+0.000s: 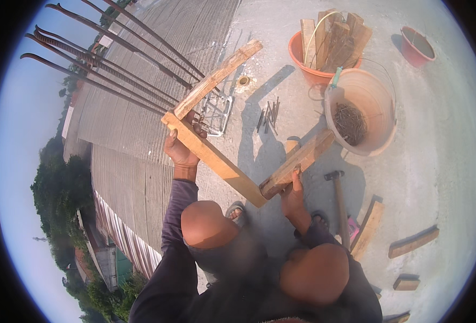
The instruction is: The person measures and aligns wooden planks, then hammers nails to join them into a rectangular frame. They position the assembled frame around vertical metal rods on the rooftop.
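Note:
Up in front of me is a U-shaped wooden frame made of a pale middle board (216,163) with a rough side piece (219,79) at its far left end and a darker side piece (298,163) at its near right end. My left hand (183,149) is closed round the far left corner, its fingers partly hidden behind the wood. Near the other corner, my right hand (294,198) grips the darker side piece from below, thumb along its edge. On the floor to the right of that hand lies a hammer (340,207) with a wooden handle.
Bent steel bars (114,62) rise at the roof edge on the left, beside corrugated sheets (133,129). Loose long nails (270,116) lie ahead. A pale bucket (380,132) holds nails; an orange tub (297,48) holds wood offcuts. Wood blocks (413,242) lie at right.

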